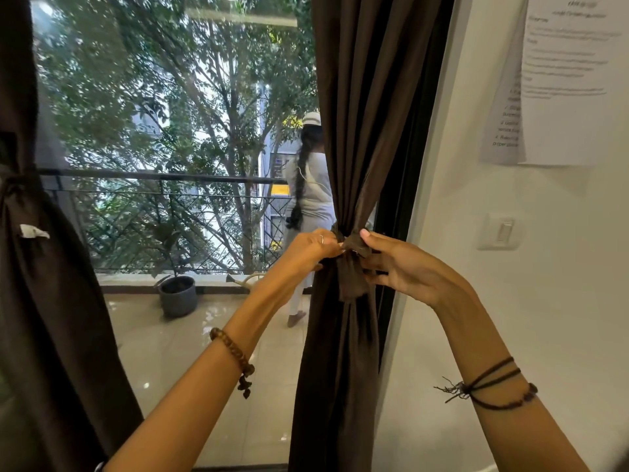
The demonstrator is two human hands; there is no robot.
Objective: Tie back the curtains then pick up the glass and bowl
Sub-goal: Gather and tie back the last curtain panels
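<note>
Nearest, the left hand (311,248) and right hand (405,267) each pinch the dark brown fabric tie-back (350,264) knotted round the gathered dark brown right curtain (360,131) beside the white wall (510,267). The dark brown left curtain (41,267) hangs already tied at the frame's left edge.

Your right-hand dark brown fabric curtain (360,131) hangs gathered beside the white wall, cinched at mid-height by a matching brown fabric tie-back (350,267), its ends hanging down. At the window's left edge, the other dark brown curtain (51,301) is already bunched and tied.
</note>
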